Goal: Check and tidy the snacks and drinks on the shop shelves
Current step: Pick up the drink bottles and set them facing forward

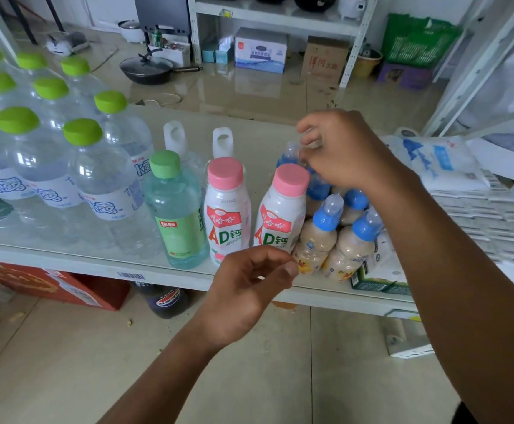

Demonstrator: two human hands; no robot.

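Green-capped water bottles (96, 179) crowd the left of the shelf (66, 258), then come a pale green bottle (176, 209) and two pink-capped AD milk drinks (228, 209). The left hand (246, 292) hovers before the shelf edge, loosely curled and holding nothing. The right hand (344, 151) pinches the clear top of a rear blue-capped bottle (289, 153) in the small-bottle cluster (335, 234)

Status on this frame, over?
Left hand open, idle at shelf edge. Right hand pinches rear blue-capped bottle top. Pink-capped bottle close in front.

Loosely curled left hand (249, 289) hovers; right hand (344, 151) reaches forward, fingers bent.
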